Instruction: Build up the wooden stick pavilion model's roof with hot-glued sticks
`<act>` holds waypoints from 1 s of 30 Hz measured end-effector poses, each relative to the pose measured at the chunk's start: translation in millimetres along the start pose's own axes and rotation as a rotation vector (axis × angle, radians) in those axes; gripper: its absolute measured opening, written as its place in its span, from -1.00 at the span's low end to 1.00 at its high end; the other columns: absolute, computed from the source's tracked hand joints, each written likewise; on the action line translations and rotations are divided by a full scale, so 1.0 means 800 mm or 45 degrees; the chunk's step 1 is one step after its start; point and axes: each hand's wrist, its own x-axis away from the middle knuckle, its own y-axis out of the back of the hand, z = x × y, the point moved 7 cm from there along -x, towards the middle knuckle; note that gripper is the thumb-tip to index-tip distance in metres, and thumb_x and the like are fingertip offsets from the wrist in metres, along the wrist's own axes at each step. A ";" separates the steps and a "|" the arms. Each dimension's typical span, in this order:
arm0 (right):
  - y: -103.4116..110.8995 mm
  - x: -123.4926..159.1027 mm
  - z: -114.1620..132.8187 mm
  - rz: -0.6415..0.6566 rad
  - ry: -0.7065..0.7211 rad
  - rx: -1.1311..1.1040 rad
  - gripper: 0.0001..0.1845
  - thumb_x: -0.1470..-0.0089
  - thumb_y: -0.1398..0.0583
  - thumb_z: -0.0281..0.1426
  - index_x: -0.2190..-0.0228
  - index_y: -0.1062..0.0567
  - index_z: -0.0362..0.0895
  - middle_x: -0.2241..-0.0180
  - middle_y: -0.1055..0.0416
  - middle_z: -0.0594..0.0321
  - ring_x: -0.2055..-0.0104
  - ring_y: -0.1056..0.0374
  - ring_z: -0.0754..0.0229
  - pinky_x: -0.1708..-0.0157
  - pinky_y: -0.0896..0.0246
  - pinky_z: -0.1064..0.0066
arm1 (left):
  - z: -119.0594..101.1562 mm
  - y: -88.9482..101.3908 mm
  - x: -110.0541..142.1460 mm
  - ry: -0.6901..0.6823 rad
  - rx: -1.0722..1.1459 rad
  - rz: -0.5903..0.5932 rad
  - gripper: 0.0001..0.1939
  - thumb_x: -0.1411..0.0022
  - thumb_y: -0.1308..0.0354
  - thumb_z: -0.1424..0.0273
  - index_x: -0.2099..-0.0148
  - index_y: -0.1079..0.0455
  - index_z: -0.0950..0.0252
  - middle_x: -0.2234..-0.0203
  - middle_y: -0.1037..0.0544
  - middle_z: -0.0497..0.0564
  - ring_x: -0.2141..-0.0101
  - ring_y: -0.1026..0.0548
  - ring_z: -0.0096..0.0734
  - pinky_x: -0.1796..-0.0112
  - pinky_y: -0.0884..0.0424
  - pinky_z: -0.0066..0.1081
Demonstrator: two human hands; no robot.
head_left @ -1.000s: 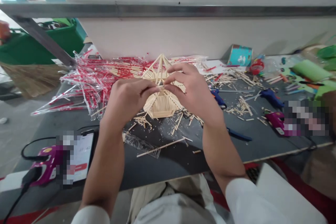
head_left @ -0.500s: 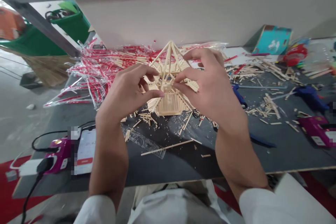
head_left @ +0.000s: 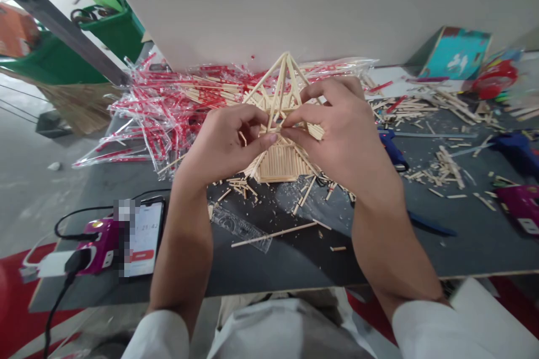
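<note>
A small pyramid-shaped model made of thin wooden sticks (head_left: 281, 160) stands on the dark table (head_left: 421, 247) in front of me. My left hand (head_left: 225, 143) and my right hand (head_left: 337, 134) meet at its front face. Both pinch a short wooden stick (head_left: 273, 129) held crosswise against the model's upright sticks, thumbs and forefingers pressed together. The model's apex rises above my fingers. Its slatted base shows between my wrists.
Red-and-clear wrappers with sticks (head_left: 168, 106) pile up at the back left. A clear ruler (head_left: 240, 227) and a long stick (head_left: 273, 234) lie near the front edge. A phone (head_left: 145, 238) and a purple glue gun (head_left: 95, 247) sit left; blue cutters (head_left: 391, 148) and stick offcuts lie right.
The camera tilted down and shifted, so the model sits lower and more central. My fingers drew back together on the small stick at the model's front.
</note>
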 end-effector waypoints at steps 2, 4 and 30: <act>-0.001 0.000 0.000 0.005 0.005 -0.012 -0.85 -0.32 -0.27 -0.33 0.26 -0.67 -0.04 0.09 -0.43 0.13 -0.21 -0.26 -0.17 -0.27 -0.20 -0.21 | 0.003 -0.004 -0.001 0.050 0.079 -0.010 -0.86 -0.30 -0.30 0.31 0.24 -0.50 0.28 0.53 -0.40 -0.12 0.51 -0.33 -0.56 0.49 -0.28 -0.50; -0.002 0.000 0.001 0.003 0.015 -0.007 -0.87 -0.31 -0.28 -0.34 0.25 -0.67 -0.04 0.11 -0.43 0.13 -0.22 -0.25 -0.17 -0.27 -0.21 -0.20 | 0.005 -0.007 -0.001 0.083 0.142 -0.026 -0.85 -0.30 -0.29 0.31 0.28 -0.48 0.29 0.56 -0.33 -0.13 0.54 -0.27 -0.58 0.53 -0.21 -0.51; 0.008 0.001 0.002 0.065 -0.056 -0.009 -0.87 -0.26 -0.28 -0.44 0.34 -0.65 -0.10 0.30 -0.58 0.24 0.23 -0.48 0.13 0.12 -0.30 0.23 | 0.009 -0.011 -0.004 0.137 0.256 -0.001 -0.87 -0.26 -0.34 0.35 0.28 -0.51 0.30 0.55 -0.44 -0.10 0.54 -0.38 -0.57 0.51 -0.31 -0.51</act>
